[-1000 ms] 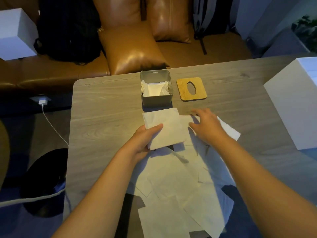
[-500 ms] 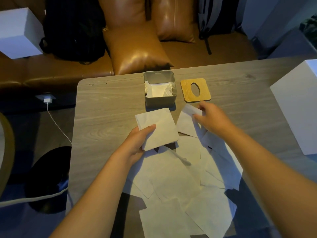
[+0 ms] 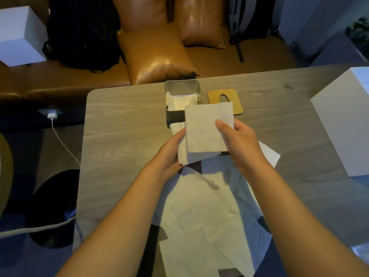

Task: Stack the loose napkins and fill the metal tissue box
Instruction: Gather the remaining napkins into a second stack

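My left hand (image 3: 171,150) holds a small stack of white napkins (image 3: 180,144) by its left edge. My right hand (image 3: 237,140) pinches one napkin (image 3: 203,128), thumb on top, and lays it over that stack. Both hover above the table just in front of the open metal tissue box (image 3: 175,114), which has folded napkins inside. Several loose napkins (image 3: 205,212) lie spread on the table between my forearms, reaching to the near edge.
The wooden lid with an oval slot (image 3: 224,100) lies right of the box. A white box (image 3: 343,120) stands at the table's right side. Behind the grey wooden table (image 3: 123,136) is a brown leather sofa (image 3: 157,56). A charger cable (image 3: 63,144) hangs left.
My right hand lifted a napkin from the table and carried it left onto the stack. My left hand with the stack shifted right toward it.
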